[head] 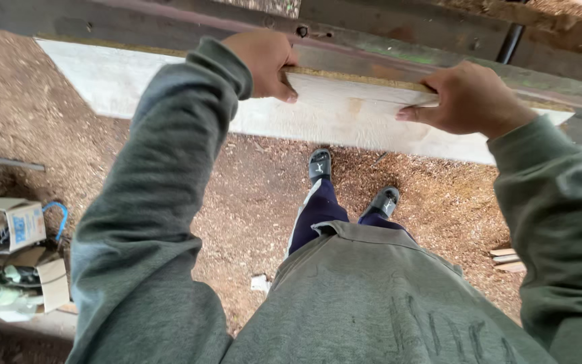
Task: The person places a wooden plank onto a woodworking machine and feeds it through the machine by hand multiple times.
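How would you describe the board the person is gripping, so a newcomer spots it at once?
Find the dark timber beam across the top of the view. Just below it, the left hand and right hand grip the upper edge of a long pale board. It is the only whitish flat panel above the sawdust ground.

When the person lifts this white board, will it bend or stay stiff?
The white board probably stays fairly stiff: its edge looks thick and straight. Being long, it may feel heavy and swing, which fits both the left hand and right hand gripping its top edge.
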